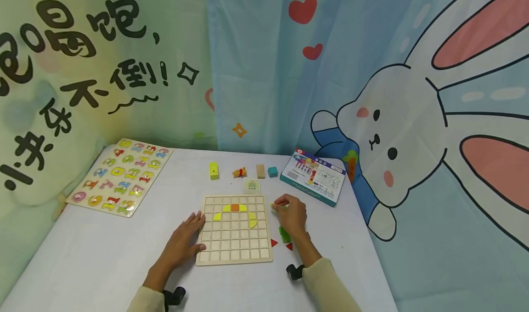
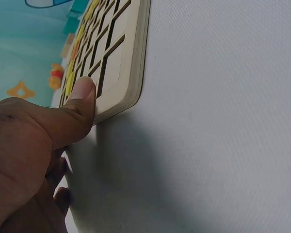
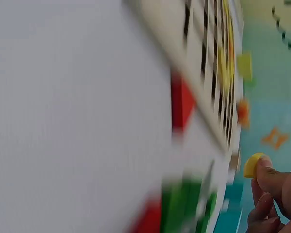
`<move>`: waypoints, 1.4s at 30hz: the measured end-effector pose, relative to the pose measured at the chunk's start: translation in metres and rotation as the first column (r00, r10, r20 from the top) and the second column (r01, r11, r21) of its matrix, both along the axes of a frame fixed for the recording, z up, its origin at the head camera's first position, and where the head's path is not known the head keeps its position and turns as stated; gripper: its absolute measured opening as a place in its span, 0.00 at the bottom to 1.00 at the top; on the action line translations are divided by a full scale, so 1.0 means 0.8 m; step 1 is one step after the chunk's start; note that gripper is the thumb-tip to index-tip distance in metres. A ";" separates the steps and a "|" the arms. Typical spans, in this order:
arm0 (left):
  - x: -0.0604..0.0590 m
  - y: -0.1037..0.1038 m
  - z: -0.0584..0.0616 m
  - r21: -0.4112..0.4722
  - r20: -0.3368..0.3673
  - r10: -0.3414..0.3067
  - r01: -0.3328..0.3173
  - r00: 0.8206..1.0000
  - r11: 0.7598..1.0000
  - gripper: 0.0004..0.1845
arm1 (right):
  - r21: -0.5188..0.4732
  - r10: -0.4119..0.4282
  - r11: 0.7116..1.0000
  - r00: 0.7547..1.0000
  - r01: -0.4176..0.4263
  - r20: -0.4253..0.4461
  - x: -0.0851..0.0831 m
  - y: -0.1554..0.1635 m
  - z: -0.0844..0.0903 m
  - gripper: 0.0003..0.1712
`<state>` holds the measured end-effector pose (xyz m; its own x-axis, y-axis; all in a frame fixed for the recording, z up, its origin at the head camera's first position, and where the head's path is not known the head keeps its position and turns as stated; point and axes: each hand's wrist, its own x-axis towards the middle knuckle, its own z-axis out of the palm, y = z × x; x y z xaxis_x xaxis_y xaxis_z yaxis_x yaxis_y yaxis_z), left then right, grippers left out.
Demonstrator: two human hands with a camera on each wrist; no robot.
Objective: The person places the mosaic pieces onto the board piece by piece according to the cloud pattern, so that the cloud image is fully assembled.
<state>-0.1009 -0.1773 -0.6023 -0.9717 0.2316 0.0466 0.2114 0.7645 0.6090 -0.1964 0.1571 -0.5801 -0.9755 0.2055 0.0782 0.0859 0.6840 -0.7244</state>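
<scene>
**Head view: grid board, loose pieces, two hands on a white counter**

1. Counter, white cloth. Bare surface lies wide to the left of the board and along the near edge; the right edge runs close past the box. Printed curtains close off the back and both sides.
2. Number puzzle board, far left, angled, one corner at the counter's left edge, well apart from the hands.
3. Wooden grid board, centre, square to the person. Yellow pieces and one orange piece sit in its upper rows; the other cells stand empty.
4. Printed box, far right, tilted, near the counter edge.
5. Left hand, resting flat at the board's left edge with fingers relaxed; the left wrist view shows the thumb pressed on the board's corner. Nothing held.
6. Right hand, just beside the board's upper right corner, grip pinched on a small yellow piece, seen at the fingertips in the right wrist view; its shape is partly covered.
7. Green piece and red triangles, on the counter under the right wrist; blurred in the wrist view.
8. Back row: yellow block, orange figure, tan block, teal cube, a small grid card.
</scene>
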 end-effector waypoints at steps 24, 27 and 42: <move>-0.002 -0.002 -0.004 0.010 -0.047 -0.017 0.018 0.999 1.000 0.49 | 0.092 0.303 0.948 0.952 -0.305 0.038 0.046 -0.189 -0.012 0.10; -0.002 -0.003 -0.004 0.013 -0.056 -0.018 0.018 0.998 1.000 0.49 | 0.141 0.310 0.939 0.950 -0.313 0.044 0.042 -0.192 -0.013 0.11; -0.001 -0.001 0.001 0.015 -0.024 -0.010 0.011 1.000 1.000 0.48 | -0.020 0.360 0.933 0.933 -0.360 -0.003 0.038 -0.125 0.000 0.07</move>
